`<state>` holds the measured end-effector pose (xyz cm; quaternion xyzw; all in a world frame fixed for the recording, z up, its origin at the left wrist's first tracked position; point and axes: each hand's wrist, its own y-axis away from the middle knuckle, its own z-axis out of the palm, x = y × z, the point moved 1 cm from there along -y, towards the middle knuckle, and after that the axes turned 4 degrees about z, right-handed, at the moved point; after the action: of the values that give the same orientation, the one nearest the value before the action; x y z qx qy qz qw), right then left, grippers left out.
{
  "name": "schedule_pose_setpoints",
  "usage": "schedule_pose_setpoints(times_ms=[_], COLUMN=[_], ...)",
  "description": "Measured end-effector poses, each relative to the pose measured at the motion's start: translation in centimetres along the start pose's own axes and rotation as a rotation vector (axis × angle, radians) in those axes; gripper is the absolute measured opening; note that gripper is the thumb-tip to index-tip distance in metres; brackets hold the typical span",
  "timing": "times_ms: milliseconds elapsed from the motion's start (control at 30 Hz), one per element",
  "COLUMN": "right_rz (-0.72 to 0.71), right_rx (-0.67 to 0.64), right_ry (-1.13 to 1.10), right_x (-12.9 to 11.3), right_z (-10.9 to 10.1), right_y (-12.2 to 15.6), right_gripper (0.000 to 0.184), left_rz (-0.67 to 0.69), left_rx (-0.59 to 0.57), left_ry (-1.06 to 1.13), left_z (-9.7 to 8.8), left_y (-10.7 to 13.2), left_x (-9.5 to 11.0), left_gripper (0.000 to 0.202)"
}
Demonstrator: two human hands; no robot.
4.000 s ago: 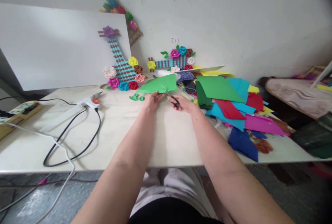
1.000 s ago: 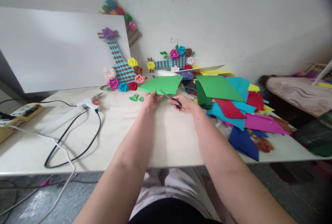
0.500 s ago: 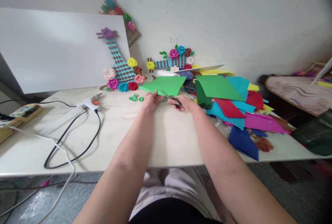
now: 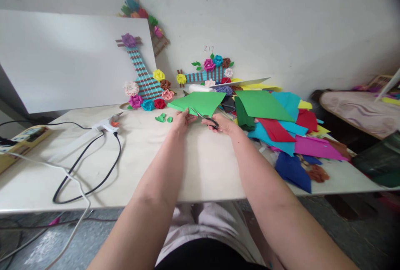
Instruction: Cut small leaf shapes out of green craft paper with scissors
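My left hand [image 4: 182, 121] pinches the near edge of a green paper sheet [image 4: 200, 100] between thumb and fingers. Black-handled scissors [image 4: 211, 121] are in my right hand [image 4: 222, 125], its fingers closed through the loops. Their blades point left and lie over the sheet's near edge, close to my left fingertips. Small green leaf-shaped cutouts [image 4: 160, 118] rest on the table just left of my left hand. A second green sheet [image 4: 264, 104] lies on the pile to the right.
A white glue gun [image 4: 106, 126] with a looped black cord lies left, near a power strip [image 4: 28, 141]. Guitar-shaped decorations with paper flowers [image 4: 145, 78] lean at the back. Coloured paper scraps [image 4: 275, 132] are heaped right. A dark green container [image 4: 379, 161] stands at the far right.
The scissors and the green sheet have shifted very slightly. Both hands keep their hold and nothing else has visibly moved.
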<state>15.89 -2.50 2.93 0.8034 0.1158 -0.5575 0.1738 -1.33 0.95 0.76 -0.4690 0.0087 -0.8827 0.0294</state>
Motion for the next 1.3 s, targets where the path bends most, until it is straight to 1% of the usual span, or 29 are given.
schedule_pose_setpoints(times_ms=[100, 167, 267, 400, 533, 633, 800, 1000, 1100, 1167, 1300], right_rz=[0.000, -0.001, 0.002, -0.001, -0.019, -0.018, -0.004, -0.007, 0.002, 0.001, -0.015], right_rx=[0.004, 0.002, -0.006, -0.026, -0.049, -0.048, -0.038, -0.050, -0.054, -0.055, -0.062], right_ry=[-0.002, -0.004, -0.001, -0.005, -0.014, -0.009, 0.024, 0.020, 0.021, 0.031, 0.043], right_x=[-0.17, -0.27, -0.32, -0.12, 0.19, 0.15, -0.21, -0.19, -0.12, -0.08, 0.17], right_z=[0.09, 0.12, 0.11, 0.02, 0.00, 0.05, 0.10, 0.05, 0.04, 0.01, -0.17], right_y=[0.17, 0.26, 0.34, 0.25, -0.02, -0.03, 0.31, 0.35, 0.28, 0.24, 0.09], right_gripper=[0.020, 0.021, 0.022, 0.024, 0.025, 0.026, 0.027, 0.023, 0.022, 0.022, 0.026], left_rz=[0.016, 0.016, 0.008, -0.002, 0.017, 0.027, 0.042, 0.049, 0.042, 0.041, 0.054], left_rx=[-0.001, 0.003, 0.018, 0.005, -0.005, 0.009, 0.058, 0.060, 0.073, 0.080, 0.065], left_ry=[-0.015, -0.026, -0.035, -0.040, -0.046, -0.049, -0.013, 0.044, 0.080, 0.099, 0.111], left_z=[0.03, 0.06, 0.08, 0.03, -0.05, -0.02, 0.06, -0.13, -0.24, -0.29, -0.32], left_y=[0.02, 0.08, 0.12, 0.04, -0.07, -0.08, -0.05, -0.11, -0.25, -0.32, -0.38], left_x=[0.04, 0.09, 0.15, 0.10, 0.01, 0.00, 0.13, 0.24, 0.24, 0.26, 0.32], left_gripper=[0.017, 0.018, 0.016, 0.015, 0.014, 0.013, 0.013, 0.011, 0.014, 0.016, 0.012])
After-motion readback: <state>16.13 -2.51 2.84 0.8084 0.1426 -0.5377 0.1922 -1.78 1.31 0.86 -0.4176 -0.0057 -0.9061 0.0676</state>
